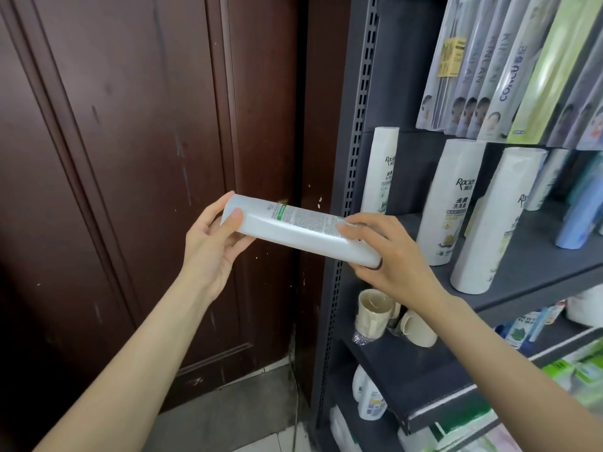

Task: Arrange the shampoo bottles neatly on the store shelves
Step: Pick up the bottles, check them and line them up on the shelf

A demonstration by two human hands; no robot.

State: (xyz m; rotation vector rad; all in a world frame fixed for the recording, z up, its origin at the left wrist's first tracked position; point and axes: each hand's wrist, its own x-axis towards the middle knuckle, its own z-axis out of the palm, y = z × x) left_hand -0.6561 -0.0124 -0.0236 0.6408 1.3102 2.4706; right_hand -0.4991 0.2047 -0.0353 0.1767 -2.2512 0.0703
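A dark brown wooden door [130,177] is filling the left half of the view, standing just beside a grey metal shelf unit [355,132] on the right. On the middle shelf [535,256], three white shampoo bottles are standing upright in a loose row: one at the back left corner [381,168], one in the centre [450,203] and one nearest the front edge [489,220]. Above them, flat packets [509,70] are hanging tilted in a row. A fourth white bottle [300,231] is lying nearly level in the air in front of the door and the shelf's left post, its printed back label facing up. The left hand [215,243] is gripping its left end, thumb on top and fingers curled behind. The right hand [388,256] is gripping its right end, fingers wrapped over the top. On the shelf below, two cream mugs [375,313] are sitting close together, one upright and one tipped over.
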